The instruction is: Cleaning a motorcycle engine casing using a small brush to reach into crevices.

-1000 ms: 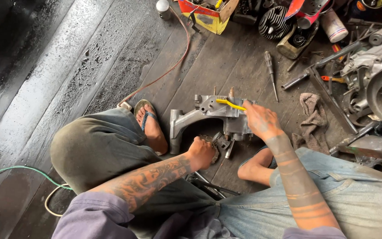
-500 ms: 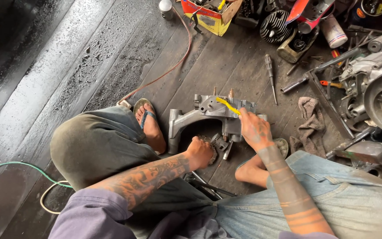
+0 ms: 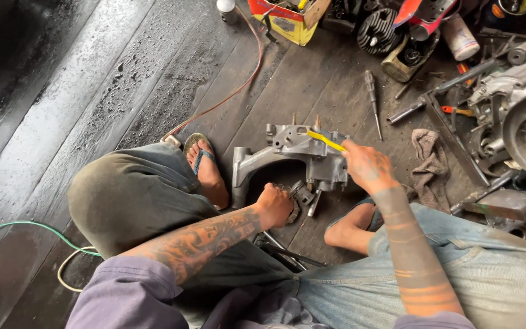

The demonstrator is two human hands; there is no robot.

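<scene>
Right hand [image 3: 366,167] grips yellow tool [image 3: 326,141]; left hand [image 3: 275,206] steadies casing [image 3: 293,152].

Dim workshop; daylight glare streaks wet floor [image 3: 62,91] upper left; sharp focus, dark corners.

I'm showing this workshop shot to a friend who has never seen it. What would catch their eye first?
Probably the grey metal engine casing on the dark wooden floor, between the person's feet. The right hand holds a yellow tool against its top, while the tattooed left hand grips it from below. A clutter of engine parts fills the upper right.
</scene>
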